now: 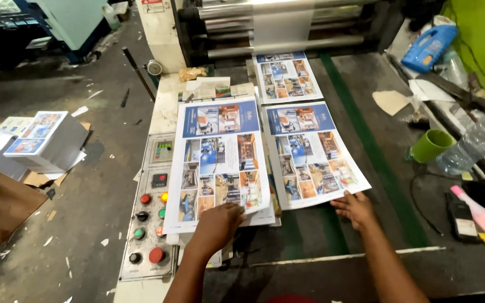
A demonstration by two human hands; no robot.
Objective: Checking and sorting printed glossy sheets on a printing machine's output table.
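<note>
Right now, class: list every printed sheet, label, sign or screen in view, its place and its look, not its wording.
Left printed sheet: under left hand; blue band, photo grid.
Right printed sheet: right hand at its lower edge; same layout.
Third sheet: by the rollers; similar.
Small green-lit screen: grey control panel.
Red-and-white sign: machine top.
Printed stack: floor, left.

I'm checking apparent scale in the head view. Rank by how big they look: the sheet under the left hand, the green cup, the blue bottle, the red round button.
1. Sheet
2. Blue bottle
3. Green cup, close to the bottle, so unsure
4. Red button
</note>
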